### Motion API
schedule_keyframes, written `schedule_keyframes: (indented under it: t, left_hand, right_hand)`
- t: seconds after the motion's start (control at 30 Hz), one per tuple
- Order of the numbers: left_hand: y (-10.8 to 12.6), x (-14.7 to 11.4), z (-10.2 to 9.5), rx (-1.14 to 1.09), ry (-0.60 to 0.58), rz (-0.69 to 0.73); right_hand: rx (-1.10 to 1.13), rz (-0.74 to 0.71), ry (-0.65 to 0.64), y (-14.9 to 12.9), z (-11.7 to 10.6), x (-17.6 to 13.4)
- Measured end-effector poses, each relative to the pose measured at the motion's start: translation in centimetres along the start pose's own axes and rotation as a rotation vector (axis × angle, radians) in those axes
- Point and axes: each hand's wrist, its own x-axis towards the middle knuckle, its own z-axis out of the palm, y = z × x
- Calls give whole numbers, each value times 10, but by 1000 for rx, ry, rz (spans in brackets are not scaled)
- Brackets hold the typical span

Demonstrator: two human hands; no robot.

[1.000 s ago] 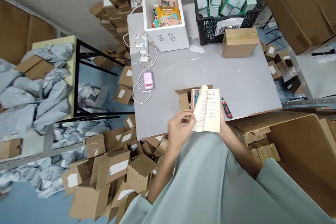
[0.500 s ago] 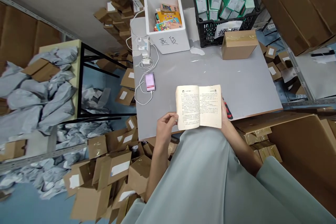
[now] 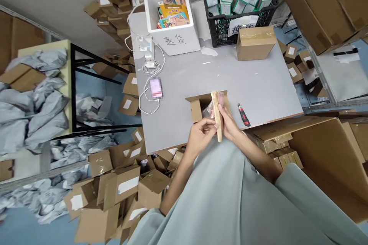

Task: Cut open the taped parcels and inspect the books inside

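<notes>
A book [image 3: 217, 116] is closed and held on edge, its cream page block facing up at me. My left hand [image 3: 202, 132] pinches it from the left with thumb and fingers. My right hand [image 3: 229, 124] grips its other side, fingers along the pinkish cover. Just behind the book, an opened cardboard box [image 3: 196, 111] stands on the grey table [image 3: 184, 76], with clear plastic partly visible inside. A red and black utility knife [image 3: 243, 115] lies on the table to the right of my right hand.
A white foam box [image 3: 182, 42] of books and a black crate [image 3: 214, 30] of green cartons stand at the back. A closed cardboard box [image 3: 255, 48] sits before the crate. A phone [image 3: 156, 88] with cables lies left. Cartons [image 3: 129, 180] pile up below; a large open box [image 3: 316, 153] stands right.
The open book has been closed and turned on edge, and my hands have come together around it. The opened box behind it and the whole knife now show. The view has shifted slightly.
</notes>
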Motion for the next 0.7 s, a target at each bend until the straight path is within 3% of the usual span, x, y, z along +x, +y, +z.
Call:
schedule_keyframes:
  t: [0.1,0.2,0.37,0.5,0.7]
  left_hand:
    - [-3,5,-2,16,-8,-31]
    - [-8,13,-12,43,86,-63]
    - [-15,19,-51,-25,270,-130]
    - [-19,17,-76,-77,363,-166]
    - [-24,13,-77,-145,386,-169]
  right_hand:
    - [44,47,-15,-1,-2,0]
    - [131,154,-72,-9,-5,0]
    - [240,225,-97,-32,-19,2]
    - [243,237,-48,-37,-31,6]
    - [234,299,-17,-30,-33,9]
